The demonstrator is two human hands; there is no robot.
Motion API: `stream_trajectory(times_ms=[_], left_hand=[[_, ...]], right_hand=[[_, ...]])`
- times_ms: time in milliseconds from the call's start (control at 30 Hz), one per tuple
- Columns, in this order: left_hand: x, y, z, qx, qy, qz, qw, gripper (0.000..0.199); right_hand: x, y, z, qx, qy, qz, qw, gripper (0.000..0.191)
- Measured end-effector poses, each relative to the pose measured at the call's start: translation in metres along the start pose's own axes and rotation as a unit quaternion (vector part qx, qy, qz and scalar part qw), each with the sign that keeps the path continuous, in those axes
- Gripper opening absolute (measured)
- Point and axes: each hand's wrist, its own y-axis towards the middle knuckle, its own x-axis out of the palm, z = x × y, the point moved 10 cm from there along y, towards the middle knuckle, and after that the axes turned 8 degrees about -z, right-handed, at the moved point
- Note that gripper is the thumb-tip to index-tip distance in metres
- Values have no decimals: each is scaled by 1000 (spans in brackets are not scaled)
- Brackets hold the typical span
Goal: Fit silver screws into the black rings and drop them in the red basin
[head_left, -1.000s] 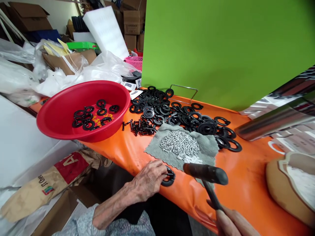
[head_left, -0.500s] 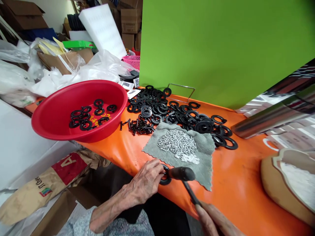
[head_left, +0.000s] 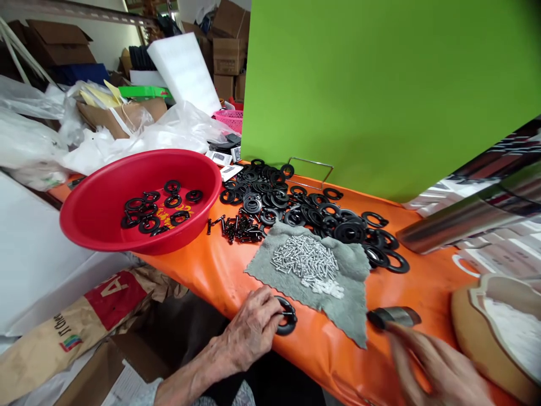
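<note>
My left hand (head_left: 253,327) is closed on a black ring (head_left: 289,326) at the table's near edge, its fingertips on the ring's left side. A small dark pin or screw crosses the ring's opening. My right hand (head_left: 435,363) is blurred by motion, its fingers apart with orange tabletop showing between them. Just beyond its fingertips lies a hammer head (head_left: 397,317), dark at one end. I cannot make out its handle, or whether the fingers touch it. A grey cloth (head_left: 353,299) beside the ring bears a heap of small silver pins (head_left: 304,256) and some white pieces (head_left: 323,286).
A red basin (head_left: 97,225) with several black rings stands left. Many black rings (head_left: 313,206) and a pile of dark screws (head_left: 243,228) lie behind the cloth. A tan container (head_left: 469,316) of white material, a metal cylinder (head_left: 448,225) and a green panel (head_left: 380,96) border the space.
The hammer has moved right, from above the ring to the table right of the cloth. My right hand has moved right and its fingers have spread. My left hand stays at the ring.
</note>
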Motion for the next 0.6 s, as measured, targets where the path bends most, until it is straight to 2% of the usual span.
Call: stream_trajectory(times_ms=[33,100,167,267,367,467,600], left_hand=[[0,-1,0,-6,-2,4,1000,16],[-3,-4,-2,-30,-10,13,999,15],[-9,-8,-5,-61,-28,25,997,13],[-23,-14,-8,-98,-68,38,992,10],[-34,-17,-12,-124,-130,41,983,11],[-36,-18,-20,-148,-228,33,962,14],[-31,-20,-24,-165,-330,19,929,17]], right_hand=[[6,17,-30,-37,10,8,999,15],[35,51,-80,-104,56,-43,992,13],[61,76,-106,-122,52,-66,989,15],[89,92,-115,-118,29,-79,989,17],[100,94,-111,-109,16,-86,990,19],[98,92,-108,-107,23,-87,990,21],[77,82,-108,-110,49,-86,989,21]])
